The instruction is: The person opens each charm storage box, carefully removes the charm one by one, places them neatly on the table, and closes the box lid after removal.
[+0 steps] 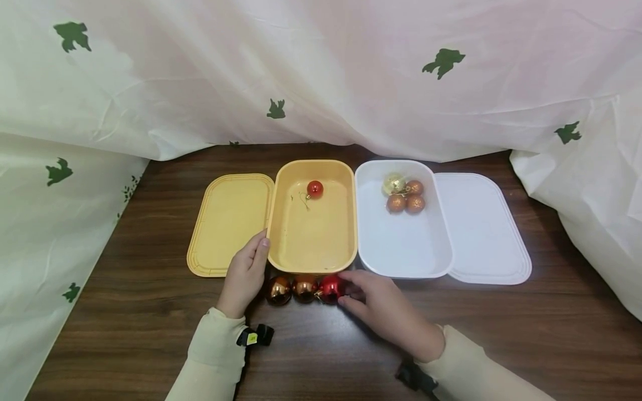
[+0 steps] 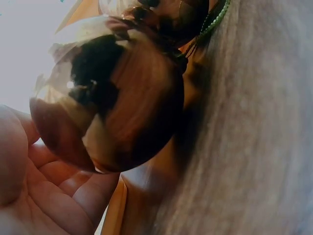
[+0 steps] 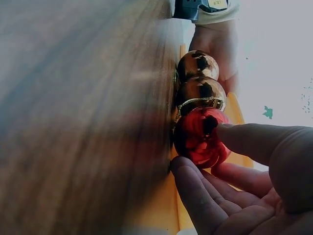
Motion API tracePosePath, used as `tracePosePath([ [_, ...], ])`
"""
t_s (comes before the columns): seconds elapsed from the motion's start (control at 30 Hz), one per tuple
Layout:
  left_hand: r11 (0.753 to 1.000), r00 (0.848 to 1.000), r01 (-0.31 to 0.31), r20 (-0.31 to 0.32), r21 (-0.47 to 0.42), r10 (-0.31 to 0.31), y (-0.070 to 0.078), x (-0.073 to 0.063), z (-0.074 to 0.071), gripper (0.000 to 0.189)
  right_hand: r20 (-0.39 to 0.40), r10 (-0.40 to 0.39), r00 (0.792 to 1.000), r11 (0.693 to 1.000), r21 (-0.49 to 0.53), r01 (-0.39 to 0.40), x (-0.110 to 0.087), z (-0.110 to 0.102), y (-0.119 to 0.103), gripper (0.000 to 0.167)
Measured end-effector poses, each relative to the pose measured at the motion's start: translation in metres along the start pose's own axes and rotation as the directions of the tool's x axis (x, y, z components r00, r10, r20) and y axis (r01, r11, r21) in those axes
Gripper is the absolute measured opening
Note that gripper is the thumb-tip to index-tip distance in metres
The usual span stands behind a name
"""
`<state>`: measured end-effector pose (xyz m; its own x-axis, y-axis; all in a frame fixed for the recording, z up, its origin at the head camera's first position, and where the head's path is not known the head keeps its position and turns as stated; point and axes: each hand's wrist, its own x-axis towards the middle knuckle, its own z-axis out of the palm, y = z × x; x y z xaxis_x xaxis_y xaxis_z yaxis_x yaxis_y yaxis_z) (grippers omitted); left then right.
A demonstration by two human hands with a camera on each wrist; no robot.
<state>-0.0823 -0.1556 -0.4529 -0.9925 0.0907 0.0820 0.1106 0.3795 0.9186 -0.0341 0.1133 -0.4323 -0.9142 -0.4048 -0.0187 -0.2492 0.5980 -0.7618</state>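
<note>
A shiny red Christmas bauble (image 1: pixel 330 289) lies on the table at the front of the yellow container (image 1: pixel 313 245). My right hand (image 1: pixel 381 306) grips this bauble from the right; in the right wrist view the thumb (image 3: pixel 249 139) is on one side and the fingers curl round the other. To its left sit a copper bauble (image 1: pixel 305 288) and a gold-brown bauble (image 1: pixel 278 291), in a row. My left hand (image 1: pixel 244 273) rests against the container's left wall with fairly straight fingers, beside the gold-brown bauble (image 2: pixel 112 98). Inside the container lies a small red bauble (image 1: pixel 315 189).
A white container (image 1: pixel 401 250) stands against the yellow one, holding a pale gold bauble (image 1: pixel 394 182) and several small copper baubles (image 1: pixel 415 204). The yellow lid (image 1: pixel 230 223) lies at left, the white lid (image 1: pixel 484 228) at right. A pale curtain (image 1: pixel 321 72) hangs behind the table.
</note>
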Motion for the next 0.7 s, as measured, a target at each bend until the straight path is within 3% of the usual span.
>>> tracePosePath([
  [0.7, 0.999, 1.000, 0.019, -0.007, 0.026, -0.019, 0.0021, -0.0006, -0.0006, 0.046, -0.005, -0.012, 1.000, 0.996, 0.084, 0.012, -0.0068, -0.0010, 0.0060, 0.044],
])
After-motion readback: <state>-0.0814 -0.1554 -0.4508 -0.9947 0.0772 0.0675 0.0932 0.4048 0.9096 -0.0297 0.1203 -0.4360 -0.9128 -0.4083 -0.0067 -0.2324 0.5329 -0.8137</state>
